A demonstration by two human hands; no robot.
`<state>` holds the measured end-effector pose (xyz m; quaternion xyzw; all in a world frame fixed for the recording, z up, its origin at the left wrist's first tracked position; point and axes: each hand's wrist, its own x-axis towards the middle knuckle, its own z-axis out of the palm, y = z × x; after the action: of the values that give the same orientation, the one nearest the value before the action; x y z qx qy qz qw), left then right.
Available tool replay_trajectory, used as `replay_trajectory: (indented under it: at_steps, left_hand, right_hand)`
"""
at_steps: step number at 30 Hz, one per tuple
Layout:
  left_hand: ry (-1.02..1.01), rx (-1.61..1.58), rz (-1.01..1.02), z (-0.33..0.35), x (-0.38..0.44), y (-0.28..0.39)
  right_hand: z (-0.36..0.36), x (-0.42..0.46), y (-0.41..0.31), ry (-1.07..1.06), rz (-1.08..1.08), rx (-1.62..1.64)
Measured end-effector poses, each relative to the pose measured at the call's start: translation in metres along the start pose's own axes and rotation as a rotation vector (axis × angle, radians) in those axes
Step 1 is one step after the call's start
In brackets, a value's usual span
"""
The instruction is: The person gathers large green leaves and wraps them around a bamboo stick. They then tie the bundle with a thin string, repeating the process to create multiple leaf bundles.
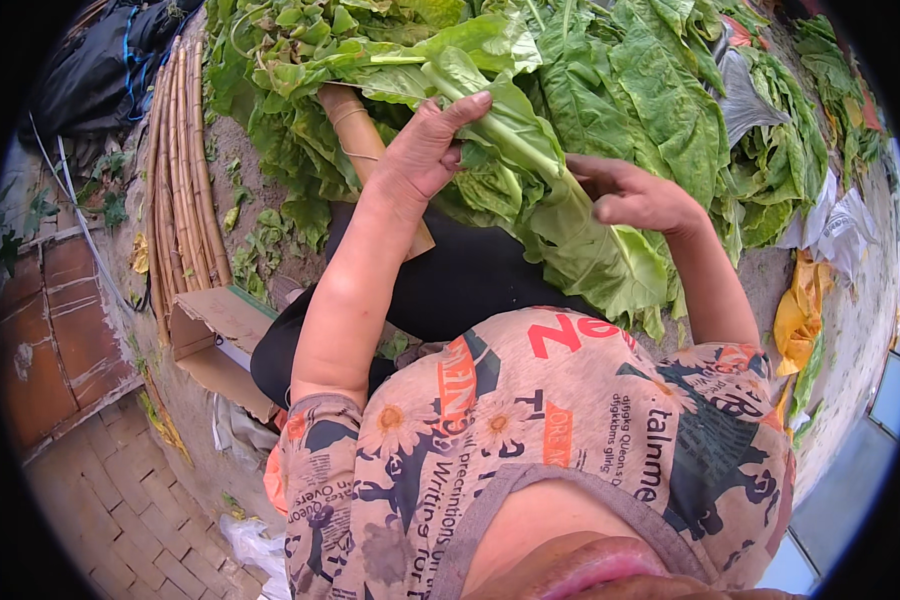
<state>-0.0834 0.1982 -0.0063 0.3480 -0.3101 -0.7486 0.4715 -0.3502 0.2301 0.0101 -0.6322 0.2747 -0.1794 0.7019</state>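
Note:
My left hand [429, 146] grips a large green leaf [525, 154], which looks like tobacco, near the butt end of its thick pale midrib. The leaf slants down to the right over my lap. My right hand [637, 193] holds its edge farther along, some fingers hidden behind it. A thin string [379, 91] runs from the left towards my left hand. Below my left wrist, a smooth bamboo pole [360, 142] with string wound round it lies at a slant across my dark-trousered leg [457, 274]. Beyond my hands is a heap of similar leaves [622, 82].
Several bamboo poles [184, 165] lie side by side at left, near an open cardboard box [221, 326]. Black plastic sheeting [82, 67] is at upper left. Grey cloth or plastic [750, 94], a white sack [840, 225] and yellow plastic [801, 311] are at right.

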Motion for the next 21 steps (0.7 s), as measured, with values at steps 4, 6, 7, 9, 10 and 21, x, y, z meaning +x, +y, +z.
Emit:
replay_trajectory:
  at_steps: [4, 6, 7, 9, 10, 21]
  left_hand:
    - [-0.001, 0.010, 0.037, 0.005, -0.004, 0.010]
    - [0.000, 0.054, -0.042, 0.016, -0.007, 0.017]
    - [-0.025, 0.078, -0.073, 0.023, -0.009, 0.022]
    - [0.127, 0.093, -0.032, 0.012, -0.006, 0.010]
    - [0.216, 0.107, -0.005, 0.030, -0.014, 0.014]
    - [0.211, 0.272, -0.058, 0.015, -0.012, 0.009]
  right_hand:
    - [-0.046, 0.040, 0.016, 0.541, -0.005, -0.052]
    - [-0.052, 0.067, 0.037, 0.438, -0.070, -0.219]
    - [-0.052, 0.087, 0.052, 0.334, -0.066, -0.254]
    - [-0.030, 0.129, 0.079, 0.069, -0.086, -0.133]
    - [-0.023, 0.136, 0.086, 0.011, -0.061, -0.068]
    - [-0.023, 0.066, 0.041, 0.564, 0.213, -1.365]
